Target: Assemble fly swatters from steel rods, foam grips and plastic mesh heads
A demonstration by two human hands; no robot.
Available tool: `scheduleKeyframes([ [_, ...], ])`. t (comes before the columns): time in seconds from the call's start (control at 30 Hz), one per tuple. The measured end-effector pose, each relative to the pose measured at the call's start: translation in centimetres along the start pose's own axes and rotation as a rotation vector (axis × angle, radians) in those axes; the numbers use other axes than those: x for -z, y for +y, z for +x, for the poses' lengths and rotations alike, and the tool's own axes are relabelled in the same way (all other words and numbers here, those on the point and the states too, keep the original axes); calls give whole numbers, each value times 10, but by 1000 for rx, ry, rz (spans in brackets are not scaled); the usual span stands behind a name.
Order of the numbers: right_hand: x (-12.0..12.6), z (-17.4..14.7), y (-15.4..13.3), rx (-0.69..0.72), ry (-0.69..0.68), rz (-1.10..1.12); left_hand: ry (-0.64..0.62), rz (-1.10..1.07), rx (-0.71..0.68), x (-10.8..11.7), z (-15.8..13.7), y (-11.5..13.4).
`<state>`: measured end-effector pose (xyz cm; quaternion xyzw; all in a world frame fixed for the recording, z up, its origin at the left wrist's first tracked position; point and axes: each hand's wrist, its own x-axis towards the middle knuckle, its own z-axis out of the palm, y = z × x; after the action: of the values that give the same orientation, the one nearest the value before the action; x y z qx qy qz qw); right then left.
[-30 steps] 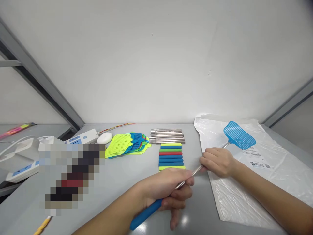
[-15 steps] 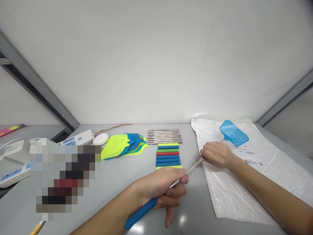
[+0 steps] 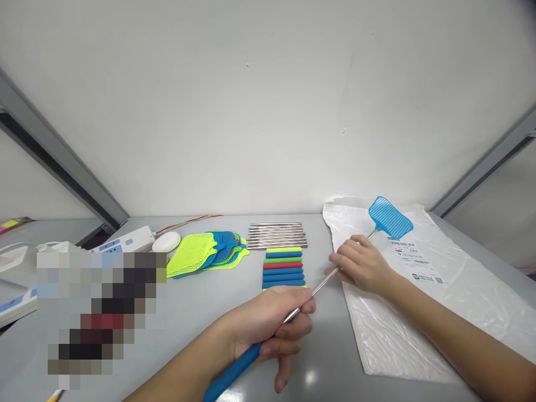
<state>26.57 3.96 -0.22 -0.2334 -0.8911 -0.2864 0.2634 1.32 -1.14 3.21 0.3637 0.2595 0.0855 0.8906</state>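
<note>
Diagonally, a fly swatter (image 3: 319, 287) with a blue perforated plastic head (image 3: 391, 218), a slender silver metal shaft (image 3: 325, 280) and a blue cylindrical grip (image 3: 234, 372) spanned both hands; the left hand (image 3: 272, 315) had its fingers curled around shaft and grip (one finger pointed downward); the right hand (image 3: 363, 265) clasped the upper shaft; the head appeared over a white plastic bag (image 3: 389, 346).

There are two hands (image 3: 272, 312) (image 3: 362, 268), one assembled swatter (image 3: 391, 216), one bag (image 3: 402, 329), one disc (image 3: 166, 242) and eight visible grips (image 3: 282, 272)
</note>
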Motion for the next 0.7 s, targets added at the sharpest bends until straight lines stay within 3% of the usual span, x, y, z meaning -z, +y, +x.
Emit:
scheduleKeyframes([
  [0.2, 7, 11, -30, 93, 28, 31, -64, -14, 42, -1, 4, -2],
  [0.43, 6, 5, -8, 183, 75, -25, -34, -61, 20, -6, 5, -5],
  [0.57, 2, 1, 6, 159, 125, -100, -17, -54, 7, -4, 3, -4],
  [0.7, -5, -1, 11, 116, 85, -84, 8, -17, 15, 3, 2, -2],
])
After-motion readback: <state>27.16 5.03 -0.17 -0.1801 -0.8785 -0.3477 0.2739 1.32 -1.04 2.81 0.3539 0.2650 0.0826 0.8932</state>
